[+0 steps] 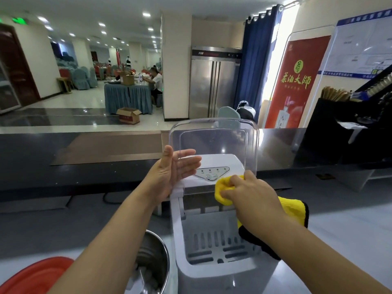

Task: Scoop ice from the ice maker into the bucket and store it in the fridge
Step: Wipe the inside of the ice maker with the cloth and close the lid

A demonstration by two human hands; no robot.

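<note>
Yellow cloth bunched in right hand, left hand flat against clear lid

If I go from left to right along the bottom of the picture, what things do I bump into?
Red round thing → shiny metal bucket → white ice maker. The yellow cloth drapes over the ice maker's right side, so it has no clear place in the order.

white ice maker open, clear lid upright; steel bucket just left
</note>
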